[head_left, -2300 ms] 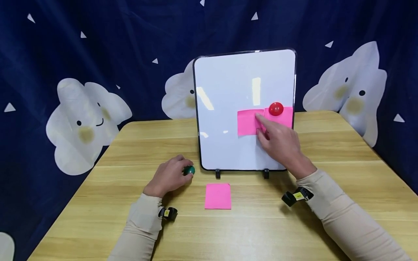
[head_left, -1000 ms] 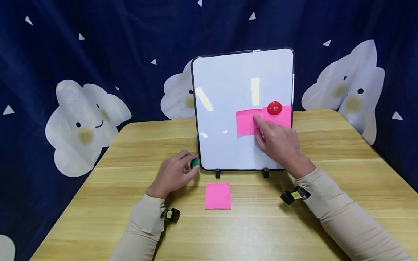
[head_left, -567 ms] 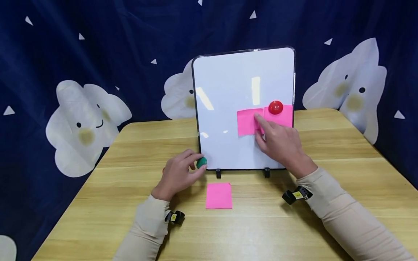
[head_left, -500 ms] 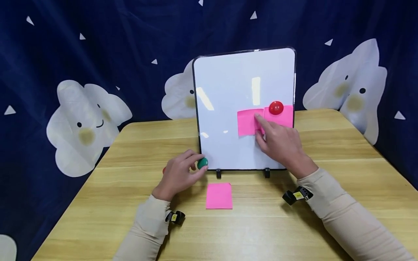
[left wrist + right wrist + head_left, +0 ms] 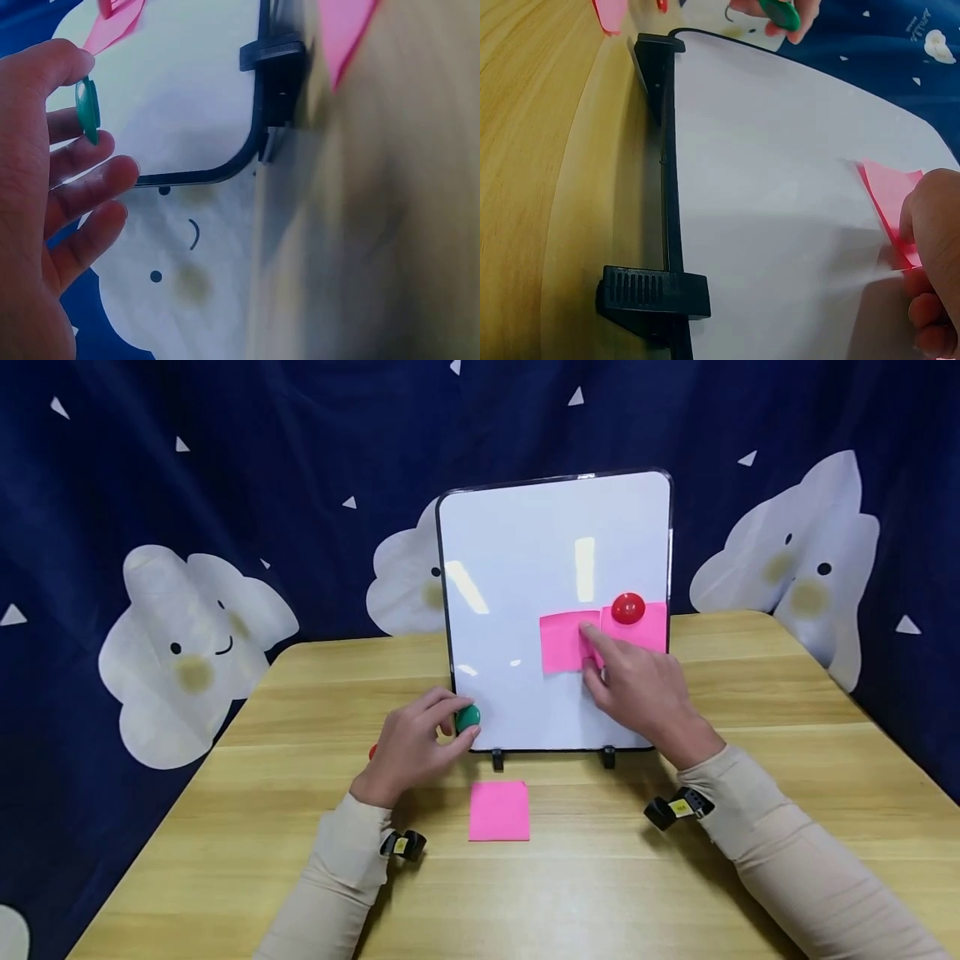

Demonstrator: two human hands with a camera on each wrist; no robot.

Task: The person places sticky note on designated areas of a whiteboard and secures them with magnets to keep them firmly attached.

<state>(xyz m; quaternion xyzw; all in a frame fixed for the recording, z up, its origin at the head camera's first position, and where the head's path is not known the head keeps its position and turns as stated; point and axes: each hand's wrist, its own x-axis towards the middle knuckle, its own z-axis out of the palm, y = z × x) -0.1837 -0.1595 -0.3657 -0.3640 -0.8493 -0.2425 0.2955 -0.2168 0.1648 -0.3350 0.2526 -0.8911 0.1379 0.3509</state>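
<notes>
My left hand (image 5: pixel 412 743) pinches a green round magnet (image 5: pixel 468 718) between thumb and index finger, its other fingers spread loosely, as the left wrist view shows. The magnet overlaps the lower left edge of the whiteboard (image 5: pixel 517 552) in the head view. With its index fingertip, my right hand (image 5: pixel 648 689) presses a pink sticky note (image 5: pixel 561 643) against the board; the remaining fingers are bent. Beside that note, a second pink note (image 5: pixel 654 628) sits under a red round magnet (image 5: pixel 628 608), its lower part hidden by my right hand.
Two black feet (image 5: pixel 497 760) hold the board upright on the wooden table (image 5: pixel 570 893). Another pink note (image 5: pixel 498 812) lies flat in front of it. Part of a red object (image 5: pixel 372 752) shows behind my left hand. A dark blue cloud-print curtain (image 5: pixel 337 427) hangs behind.
My left hand has carried the green magnet from the tabletop up and right to the board's lower left edge, baring the red object behind it. My right hand stays on the note.
</notes>
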